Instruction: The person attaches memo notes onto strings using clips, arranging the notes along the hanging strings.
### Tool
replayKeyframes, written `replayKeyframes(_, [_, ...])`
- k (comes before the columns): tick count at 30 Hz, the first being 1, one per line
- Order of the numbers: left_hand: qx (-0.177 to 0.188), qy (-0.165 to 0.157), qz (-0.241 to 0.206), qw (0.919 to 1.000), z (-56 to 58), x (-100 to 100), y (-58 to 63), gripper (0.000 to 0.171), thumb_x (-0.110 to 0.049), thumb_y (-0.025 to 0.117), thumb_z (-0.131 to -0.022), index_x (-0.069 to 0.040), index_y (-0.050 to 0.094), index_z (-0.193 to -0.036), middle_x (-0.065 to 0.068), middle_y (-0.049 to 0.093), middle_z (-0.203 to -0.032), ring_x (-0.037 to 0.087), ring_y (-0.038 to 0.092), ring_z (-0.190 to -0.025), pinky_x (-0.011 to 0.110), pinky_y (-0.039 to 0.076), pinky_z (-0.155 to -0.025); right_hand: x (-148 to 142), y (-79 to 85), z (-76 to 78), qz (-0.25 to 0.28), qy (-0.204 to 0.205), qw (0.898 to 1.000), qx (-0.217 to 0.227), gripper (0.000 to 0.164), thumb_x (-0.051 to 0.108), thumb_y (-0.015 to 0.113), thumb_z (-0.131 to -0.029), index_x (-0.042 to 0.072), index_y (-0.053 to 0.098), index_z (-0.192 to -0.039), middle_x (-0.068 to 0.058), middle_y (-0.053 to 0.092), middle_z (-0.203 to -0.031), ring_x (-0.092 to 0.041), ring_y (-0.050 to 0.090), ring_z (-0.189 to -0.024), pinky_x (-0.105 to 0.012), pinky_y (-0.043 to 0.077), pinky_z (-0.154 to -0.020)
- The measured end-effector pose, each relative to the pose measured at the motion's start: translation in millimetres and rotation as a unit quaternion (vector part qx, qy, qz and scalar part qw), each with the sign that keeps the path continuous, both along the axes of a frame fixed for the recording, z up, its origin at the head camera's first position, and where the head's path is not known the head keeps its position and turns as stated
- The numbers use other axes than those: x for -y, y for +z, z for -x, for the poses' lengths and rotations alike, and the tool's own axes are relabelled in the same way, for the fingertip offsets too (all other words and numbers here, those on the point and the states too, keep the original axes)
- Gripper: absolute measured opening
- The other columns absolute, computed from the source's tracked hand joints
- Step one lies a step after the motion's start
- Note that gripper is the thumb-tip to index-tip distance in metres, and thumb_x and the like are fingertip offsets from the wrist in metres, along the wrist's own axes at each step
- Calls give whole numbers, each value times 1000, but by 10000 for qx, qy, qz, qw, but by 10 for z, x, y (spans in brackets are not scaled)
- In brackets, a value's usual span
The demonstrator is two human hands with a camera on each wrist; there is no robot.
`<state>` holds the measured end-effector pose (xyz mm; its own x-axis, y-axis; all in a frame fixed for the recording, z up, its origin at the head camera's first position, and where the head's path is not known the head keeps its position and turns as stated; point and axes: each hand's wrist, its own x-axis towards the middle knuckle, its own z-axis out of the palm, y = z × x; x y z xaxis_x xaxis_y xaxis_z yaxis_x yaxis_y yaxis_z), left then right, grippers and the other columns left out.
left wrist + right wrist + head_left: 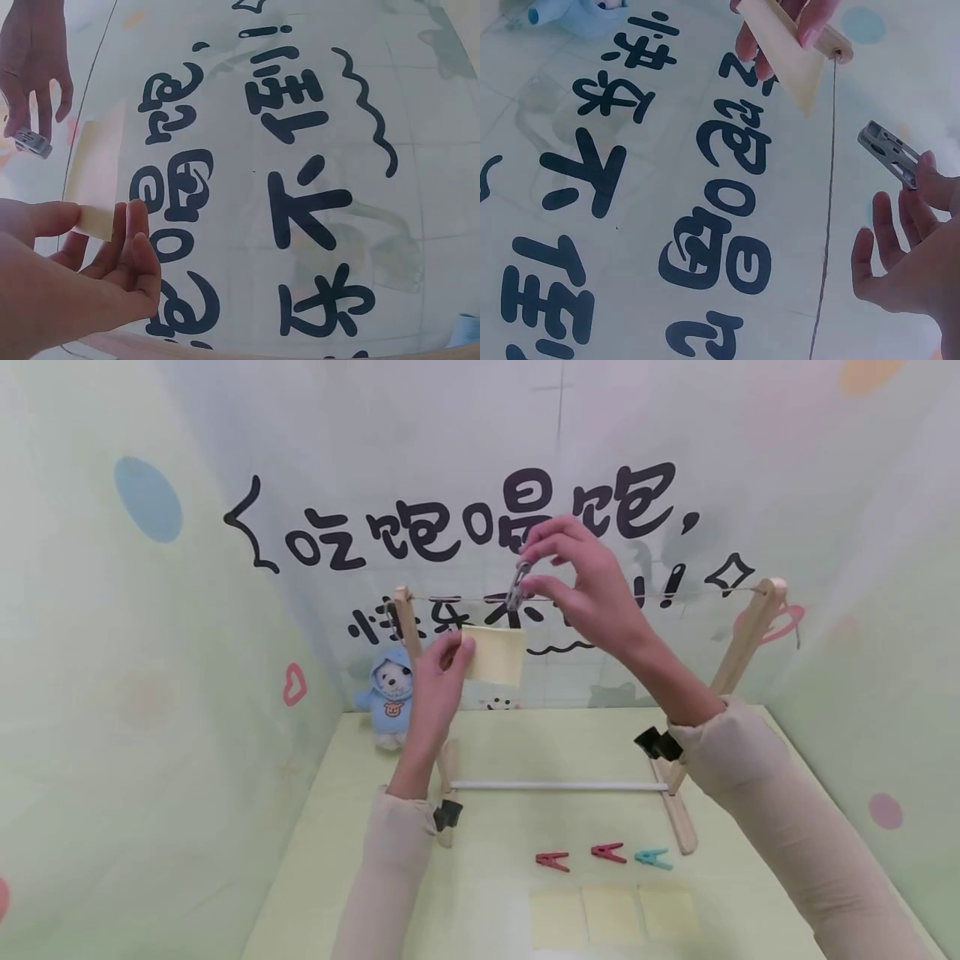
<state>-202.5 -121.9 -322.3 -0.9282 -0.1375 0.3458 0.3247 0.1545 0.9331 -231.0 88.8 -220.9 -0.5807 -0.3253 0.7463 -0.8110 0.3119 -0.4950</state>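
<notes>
The left hand pinches a pale yellow paper by its left edge, thumb on the near side and fingers behind. The paper is a small, squarish sheet with straight edges and no marks visible on it; it hangs nearly upright in the air, tilted a little, just below the string in the head view. Whether its upper edge touches the string cannot be told. From the left wrist it appears as a narrow slanted panel, more strongly yellow near the thumb. The right hand grasps a grey clip by one end between thumb and fingertips, the remaining fingers loosely bent. This clip is slim, silvery grey and slotted along its body, its free end pointing away from the palm; the right wrist view shows it beside the string, apart from both string and paper. The string runs between a left wooden post and a right wooden post. On the pale table below lie two red clips and a turquoise clip, with three yellow sheets in a row nearer the person.
</notes>
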Motion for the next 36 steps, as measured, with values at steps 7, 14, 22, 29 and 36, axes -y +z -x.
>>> replayKeyframes(7, [61,37,-171,9998,92,-30,163,27,-15,63,-113,3,71,-131,22,73,-131,31,69,-123,43,54,-111,107,34,172,74,-7,9998,188,14,-9,80,-94,-10,75,-107,-18,67,-123,-26,62,-121,-29,45,-106])
replayKeyframes(14, [142,162,-334,9992,137,-9,173,27,-16,63,-113,0,72,-134,18,73,-134,28,69,-124,40,55,-109,212,13,219,-36,23,10000,74,11,-9,80,-94,-10,75,-104,-19,68,-122,-28,61,-123,-33,42,-119])
replayKeyframes(22, [-53,189,-370,9991,150,-13,230,28,-14,63,-112,1,71,-135,19,72,-135,25,67,-122,37,54,-108,245,30,253,-69,-8,9999,158,9,-10,80,-94,-11,74,-101,-20,67,-121,-31,61,-123,-32,42,-119])
replayKeyframes(29, [-67,234,-305,9992,157,-12,203,28,-14,63,-113,1,72,-135,18,72,-132,23,66,-117,36,53,-105,305,-8,273,-156,104,9996,196,9,-9,81,-93,-10,75,-100,-20,68,-117,-31,61,-122,-34,42,-117])
replayKeyframes(36, [-190,323,-364,9986,167,-16,182,26,-12,64,-112,2,73,-132,19,73,-128,18,64,-109,28,52,-98,371,-58,271,-350,16,9992,205,9,-6,83,-93,-8,75,-98,-18,69,-116,-32,63,-121,-35,43,-117])
